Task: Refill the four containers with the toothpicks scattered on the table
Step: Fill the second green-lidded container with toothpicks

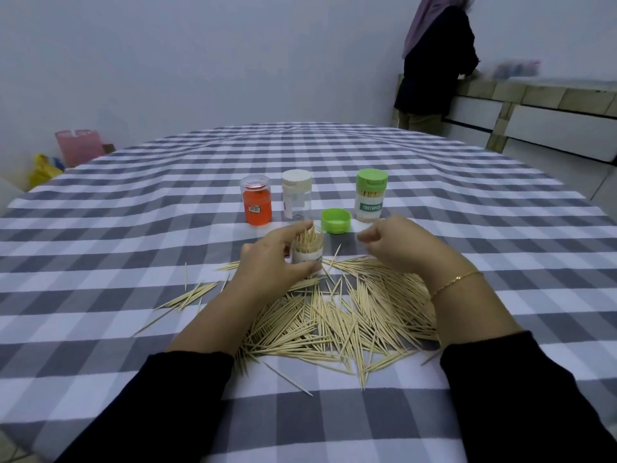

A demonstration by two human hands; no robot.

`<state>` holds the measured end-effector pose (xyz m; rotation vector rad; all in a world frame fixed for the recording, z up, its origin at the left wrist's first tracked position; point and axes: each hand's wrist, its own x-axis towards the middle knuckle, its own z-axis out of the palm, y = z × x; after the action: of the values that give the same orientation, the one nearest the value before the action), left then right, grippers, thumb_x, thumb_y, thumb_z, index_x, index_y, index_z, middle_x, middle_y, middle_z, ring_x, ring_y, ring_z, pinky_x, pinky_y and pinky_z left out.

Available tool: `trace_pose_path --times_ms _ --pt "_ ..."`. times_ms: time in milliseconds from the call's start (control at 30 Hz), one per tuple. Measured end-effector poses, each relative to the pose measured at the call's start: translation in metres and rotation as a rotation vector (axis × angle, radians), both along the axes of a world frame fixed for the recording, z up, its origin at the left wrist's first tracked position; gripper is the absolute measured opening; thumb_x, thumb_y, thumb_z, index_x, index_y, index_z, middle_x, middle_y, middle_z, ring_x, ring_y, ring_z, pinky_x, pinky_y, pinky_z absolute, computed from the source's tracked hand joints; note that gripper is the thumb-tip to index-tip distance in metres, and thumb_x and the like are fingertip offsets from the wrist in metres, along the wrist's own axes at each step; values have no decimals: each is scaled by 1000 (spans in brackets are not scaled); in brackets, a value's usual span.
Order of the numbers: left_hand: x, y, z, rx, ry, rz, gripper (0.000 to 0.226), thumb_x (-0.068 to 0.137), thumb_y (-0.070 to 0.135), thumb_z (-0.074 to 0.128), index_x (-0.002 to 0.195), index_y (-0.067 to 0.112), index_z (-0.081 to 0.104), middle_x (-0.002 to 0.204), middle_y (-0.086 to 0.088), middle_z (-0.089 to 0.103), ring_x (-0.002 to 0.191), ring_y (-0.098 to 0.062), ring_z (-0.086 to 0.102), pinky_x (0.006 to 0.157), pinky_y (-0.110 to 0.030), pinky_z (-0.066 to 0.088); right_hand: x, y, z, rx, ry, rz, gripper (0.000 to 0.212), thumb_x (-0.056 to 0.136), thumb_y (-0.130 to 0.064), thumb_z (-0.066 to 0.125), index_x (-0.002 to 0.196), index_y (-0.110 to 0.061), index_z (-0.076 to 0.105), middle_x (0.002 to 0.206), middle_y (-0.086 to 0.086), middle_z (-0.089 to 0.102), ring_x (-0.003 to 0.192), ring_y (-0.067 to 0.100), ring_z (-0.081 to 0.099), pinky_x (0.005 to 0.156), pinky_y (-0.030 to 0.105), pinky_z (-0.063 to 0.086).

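Toothpicks [337, 315] lying frame-centre; left hand [270, 259] gripping open jar [307, 250]; right hand [394, 243] hovering loosely curled, empty. Advice: feeding small aligned bundles.

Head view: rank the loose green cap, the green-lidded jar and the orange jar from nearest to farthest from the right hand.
From the right hand:
1. Loose green cap, just beyond it, slightly left.
2. Green-lidded jar, upright behind the hand.
3. Orange jar, far left of the row, past the white-lidded jar.
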<state>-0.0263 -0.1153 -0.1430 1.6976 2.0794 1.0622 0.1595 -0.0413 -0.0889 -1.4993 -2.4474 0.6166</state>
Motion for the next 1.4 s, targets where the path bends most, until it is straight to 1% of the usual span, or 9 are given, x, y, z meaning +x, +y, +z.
trace_pose_path --times_ms 67,167,267,500,833,1100,1233,1333,1400 --pt "0 0 0 1 -9 -1 71 76 42 78 138 45 44 131 10 58 121 -18 51 106 -44 38 5 -1 2 -59 -164 -3 45 94 -14 46 139 -21 47 141 0 48 125 20 47 98 28 38" --pt "0 0 -1 2 -22 -4 71 75 42 79 138 46 44 129 11 59 121 -20 51 106 -46 38 7 -2 4 -96 -310 17 52 92 -21 50 143 -18 41 143 3 44 126 23 45 95 28 38" --pt "-1 1 -2 -8 -35 -1 71 75 43 79 137 48 44 125 13 59 121 -20 51 106 -46 39 5 -4 3 -98 -327 28 54 89 -32 59 138 -13 45 138 7 48 122 25 48 96 34 41" --pt "0 0 -1 -1 -28 -3 71 75 42 79 137 46 44 128 11 59 121 -17 52 107 -45 37 -10 -3 -13 -79 -272 -2 56 84 -41 66 130 -11 53 127 8 57 113 25 54 85 32 45" --pt "-1 0 -1 -6 -47 -12 71 75 42 79 137 46 45 128 11 59 120 -19 51 106 -45 39 -1 1 -7 -81 -440 56 37 92 -16 46 128 -12 54 121 8 57 107 24 54 82 30 44" --pt "0 -2 0 -13 -45 -6 71 75 42 78 138 45 44 128 11 59 120 -18 51 106 -45 38 -6 7 -18 16 -453 27 30 94 -15 51 122 -10 60 113 9 62 99 25 59 75 27 44" --pt "1 -2 1 -17 -39 -1 72 76 42 79 138 45 44 128 10 59 120 -18 51 106 -45 39 -10 7 -19 51 -465 40 23 94 -12 50 112 -8 63 99 7 63 81 22 56 69 26 41" --pt "2 -3 2 -12 -38 -4 72 76 41 79 139 44 44 128 10 60 119 -16 52 107 -45 38 -16 5 -22 96 -510 31 9 91 -7 50 92 -9 59 71 2 49 59 15 44 65 27 39" --pt "2 -3 3 -9 -34 -6 72 76 41 79 139 42 45 128 10 60 119 -15 53 107 -45 37 -21 5 -23 123 -507 18 11 90 -7 50 92 -10 60 67 1 43 60 17 44 65 28 40"
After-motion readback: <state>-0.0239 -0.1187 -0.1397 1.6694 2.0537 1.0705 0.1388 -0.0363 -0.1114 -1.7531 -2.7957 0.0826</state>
